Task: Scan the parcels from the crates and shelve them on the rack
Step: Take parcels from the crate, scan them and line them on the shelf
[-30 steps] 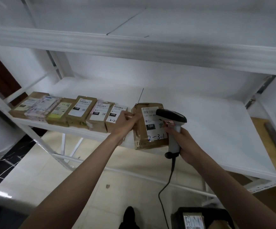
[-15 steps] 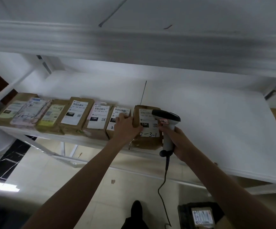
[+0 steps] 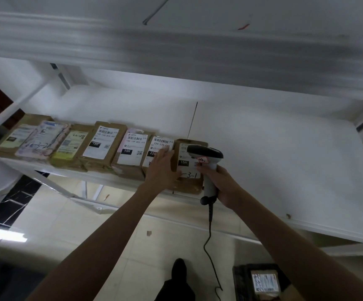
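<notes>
A brown cardboard parcel (image 3: 190, 183) with a white label marked "15H" lies flat at the front edge of the white rack shelf (image 3: 274, 161), at the right end of a row of several labelled parcels (image 3: 104, 144). My left hand (image 3: 163, 168) rests on its left side, fingers spread over it and the neighbouring parcel. My right hand (image 3: 221, 181) grips the handle of a grey and black barcode scanner (image 3: 206, 155), whose head hangs over the parcel's label. Its cable drops to the floor.
An upper shelf (image 3: 176, 46) of the rack overhangs the work area. On the floor at lower right stands a dark crate (image 3: 241, 279) with a labelled parcel (image 3: 265, 281) inside. My shoe (image 3: 178, 268) is on the tiled floor below.
The parcel went from tilted in my left hand to lying flat on the shelf beside the row. My left hand now lies on top of it. The scanner stays over the label.
</notes>
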A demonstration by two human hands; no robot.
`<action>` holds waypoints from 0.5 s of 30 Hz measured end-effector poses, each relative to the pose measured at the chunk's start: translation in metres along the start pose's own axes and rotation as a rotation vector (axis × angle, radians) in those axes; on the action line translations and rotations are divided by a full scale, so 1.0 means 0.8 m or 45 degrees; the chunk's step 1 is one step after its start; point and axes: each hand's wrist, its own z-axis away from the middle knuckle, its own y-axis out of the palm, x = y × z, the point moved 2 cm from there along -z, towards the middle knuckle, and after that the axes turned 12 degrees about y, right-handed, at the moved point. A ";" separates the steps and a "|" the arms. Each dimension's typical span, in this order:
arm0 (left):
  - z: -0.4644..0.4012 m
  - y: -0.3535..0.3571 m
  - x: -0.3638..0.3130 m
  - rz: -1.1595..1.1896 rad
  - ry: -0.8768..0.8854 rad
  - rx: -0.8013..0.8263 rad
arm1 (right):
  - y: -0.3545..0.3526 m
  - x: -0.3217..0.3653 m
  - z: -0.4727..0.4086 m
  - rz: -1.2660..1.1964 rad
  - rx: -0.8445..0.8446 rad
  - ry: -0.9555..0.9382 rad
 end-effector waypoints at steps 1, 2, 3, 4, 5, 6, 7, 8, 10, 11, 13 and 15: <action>0.001 -0.001 0.000 0.026 0.012 -0.019 | 0.001 0.001 0.002 0.000 -0.007 0.004; 0.003 -0.003 0.000 0.055 0.017 -0.057 | 0.001 0.002 0.004 -0.009 -0.017 0.008; 0.005 -0.005 -0.002 0.085 0.009 -0.106 | 0.000 0.003 0.007 -0.016 -0.027 0.004; 0.007 -0.006 -0.004 0.106 -0.009 -0.156 | -0.002 0.003 0.011 -0.019 -0.037 -0.007; 0.008 -0.008 -0.008 0.117 -0.020 -0.200 | -0.004 0.004 0.016 -0.015 -0.046 -0.024; 0.009 -0.009 -0.013 0.119 -0.012 -0.233 | -0.008 0.003 0.021 -0.013 -0.059 -0.046; 0.009 -0.010 -0.019 0.123 0.008 -0.257 | -0.016 0.002 0.027 -0.020 -0.078 -0.068; 0.008 -0.010 -0.027 0.139 0.036 -0.271 | -0.024 0.000 0.033 -0.038 -0.099 -0.085; 0.003 -0.007 -0.049 0.224 0.113 -0.285 | -0.042 -0.004 0.050 -0.108 -0.139 -0.107; 0.000 -0.003 -0.063 0.278 0.156 -0.290 | -0.053 -0.007 0.058 -0.153 -0.155 -0.113; -0.006 0.011 -0.095 0.368 0.237 -0.283 | -0.076 -0.016 0.078 -0.242 -0.191 -0.133; -0.012 0.035 -0.132 0.438 0.340 -0.250 | -0.104 -0.028 0.102 -0.306 -0.262 -0.173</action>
